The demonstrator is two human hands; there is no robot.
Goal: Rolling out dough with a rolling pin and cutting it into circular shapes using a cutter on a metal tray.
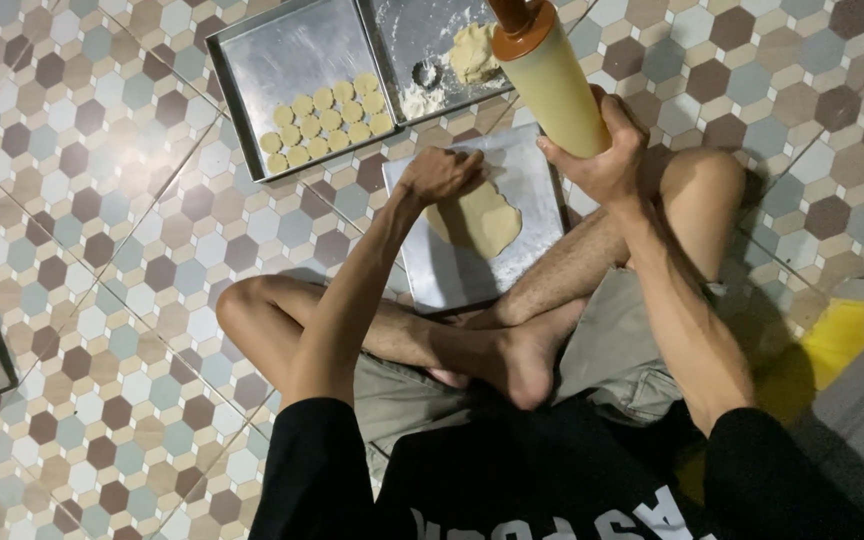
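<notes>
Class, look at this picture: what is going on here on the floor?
A person sits cross-legged on a tiled floor, working with dough. The left hand presses on a flattened sheet of dough lying on a metal tray. The right hand holds a rolling pin lifted above the tray. Beyond it, a second tray carries rows of small cut dough rounds, and a third tray holds a dough lump, loose flour and a small round cutter.

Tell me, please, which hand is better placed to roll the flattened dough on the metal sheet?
Probably the right hand: it grips the rolling pin, raised just above the dough. The left hand presses on the dough's edge, holding nothing.
</notes>
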